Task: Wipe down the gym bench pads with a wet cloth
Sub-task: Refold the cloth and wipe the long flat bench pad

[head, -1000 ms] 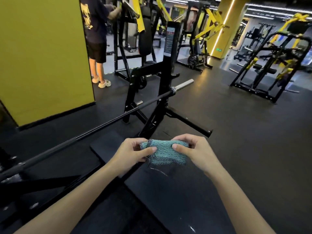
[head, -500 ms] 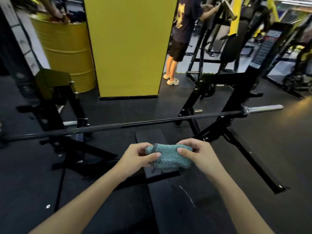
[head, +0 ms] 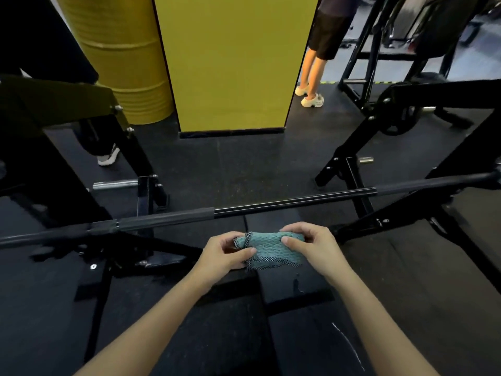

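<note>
Left hand: we pinch the teal cloth's left edge.
Right hand: we grip its right end.
Cloth: bunched between both hands, above the black bench pad, near the barbell.

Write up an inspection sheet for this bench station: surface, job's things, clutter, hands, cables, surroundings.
Surface: black bench pad, a few shiny streaks on it.
Job's things: teal cloth, bunched, held over the pad's far end; whether it touches the pad cannot be told.
Clutter: nothing seen.
Hands: left hand pinches the cloth's left edge; right hand grips its right end.
Cables: nothing seen.
Surroundings: barbell lies across its rack just beyond the hands; yellow pillar and yellow drum behind; a person stands at a machine, back right.
</note>
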Demonstrator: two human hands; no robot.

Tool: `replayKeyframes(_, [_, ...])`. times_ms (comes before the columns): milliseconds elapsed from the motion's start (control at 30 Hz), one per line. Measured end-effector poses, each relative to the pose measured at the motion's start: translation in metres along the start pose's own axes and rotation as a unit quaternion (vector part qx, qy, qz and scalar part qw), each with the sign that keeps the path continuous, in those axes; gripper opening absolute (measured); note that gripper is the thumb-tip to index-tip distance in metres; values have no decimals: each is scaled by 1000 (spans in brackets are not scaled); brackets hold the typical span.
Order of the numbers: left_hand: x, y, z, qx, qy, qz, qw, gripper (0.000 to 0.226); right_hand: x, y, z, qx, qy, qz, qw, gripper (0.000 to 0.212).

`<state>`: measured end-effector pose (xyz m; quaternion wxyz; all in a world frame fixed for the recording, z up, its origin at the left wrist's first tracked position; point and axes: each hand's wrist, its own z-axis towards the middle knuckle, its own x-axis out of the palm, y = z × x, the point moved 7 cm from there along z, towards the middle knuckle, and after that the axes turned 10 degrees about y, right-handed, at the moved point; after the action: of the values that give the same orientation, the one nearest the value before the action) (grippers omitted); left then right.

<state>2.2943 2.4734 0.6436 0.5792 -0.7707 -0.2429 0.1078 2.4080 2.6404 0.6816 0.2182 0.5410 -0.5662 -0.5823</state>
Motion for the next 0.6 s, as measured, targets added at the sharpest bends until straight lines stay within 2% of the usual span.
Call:
replayKeyframes(167, [-19,52,69,-5,-21,-9,1000,20,3,-67,68,10,-3,-7,1000,12])
replayKeyframes(367, [-42,127,157,46,-19,21,999,18,16,-154,145,-12,0,2,1000,18])
replayKeyframes(467, [-57,166,195,62,-20,39,997,16,25,-195,178,-32,-13,-30,999,15])
replayKeyframes(600, [-71,208,238,79,-22,25,996,13,39,-242,212,-39,-29,-42,998,17])
